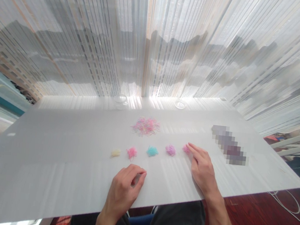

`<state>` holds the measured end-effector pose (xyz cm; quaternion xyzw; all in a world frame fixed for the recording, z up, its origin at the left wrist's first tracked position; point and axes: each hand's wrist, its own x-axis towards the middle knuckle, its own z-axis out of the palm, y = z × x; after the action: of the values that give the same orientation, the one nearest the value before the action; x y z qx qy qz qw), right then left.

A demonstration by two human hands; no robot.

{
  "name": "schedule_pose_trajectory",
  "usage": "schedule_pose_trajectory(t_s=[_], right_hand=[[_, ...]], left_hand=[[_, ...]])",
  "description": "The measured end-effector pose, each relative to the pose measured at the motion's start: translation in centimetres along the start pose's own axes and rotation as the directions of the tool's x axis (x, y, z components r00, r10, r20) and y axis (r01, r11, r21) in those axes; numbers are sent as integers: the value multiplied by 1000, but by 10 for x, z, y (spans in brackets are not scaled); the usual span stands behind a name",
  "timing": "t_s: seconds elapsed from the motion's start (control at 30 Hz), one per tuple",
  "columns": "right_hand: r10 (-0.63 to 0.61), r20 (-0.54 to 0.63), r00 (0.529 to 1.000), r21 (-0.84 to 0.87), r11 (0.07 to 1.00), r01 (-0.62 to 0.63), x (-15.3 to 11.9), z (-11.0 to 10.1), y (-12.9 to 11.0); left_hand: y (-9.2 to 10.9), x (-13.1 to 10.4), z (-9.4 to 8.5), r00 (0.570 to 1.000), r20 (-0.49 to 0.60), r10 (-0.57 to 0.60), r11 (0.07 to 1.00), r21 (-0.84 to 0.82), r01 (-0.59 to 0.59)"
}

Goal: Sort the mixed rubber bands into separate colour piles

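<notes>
A row of small piles of thin coloured bits, perhaps tiny rubber bands, lies across the white table (pixel 79 173). From the left come a pale yellow pile (pixel 115 153), a hot pink pile (pixel 132 153), a turquoise pile (pixel 152 151), a purple pile (pixel 170 150) and a light pink pile (pixel 186 148). My right hand (pixel 201 168) has its fingers stretched out, the tips touching the light pink pile. Below the turquoise pile, my left hand (pixel 125 184) rests with curled fingers, thumb and forefinger tips together; anything between them is too small to see. A larger mixed-colour heap (pixel 146 126) lies behind the row.
Two clear round containers (pixel 180 104) (pixel 121 99) stand along the table's back edge by the striped curtain (pixel 147 37). At the right lies a pixelated long object (pixel 229 146). A white cable (pixel 287 204) runs over the red-brown floor.
</notes>
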<state>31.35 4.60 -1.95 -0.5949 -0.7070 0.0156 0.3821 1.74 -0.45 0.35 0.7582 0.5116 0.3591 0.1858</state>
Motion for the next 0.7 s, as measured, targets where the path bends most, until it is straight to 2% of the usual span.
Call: schedule_pose_trajectory(t_s=[0.33, 0.7], right_hand=[[74, -20, 997, 7, 997, -74, -1, 4, 4], [135, -99, 986, 18, 991, -134, 0, 5, 4]], left_hand=[[-2, -1, 0, 1000, 1, 7, 1000, 0, -7], [-1, -1, 0, 1000, 2, 18, 1000, 3, -18]])
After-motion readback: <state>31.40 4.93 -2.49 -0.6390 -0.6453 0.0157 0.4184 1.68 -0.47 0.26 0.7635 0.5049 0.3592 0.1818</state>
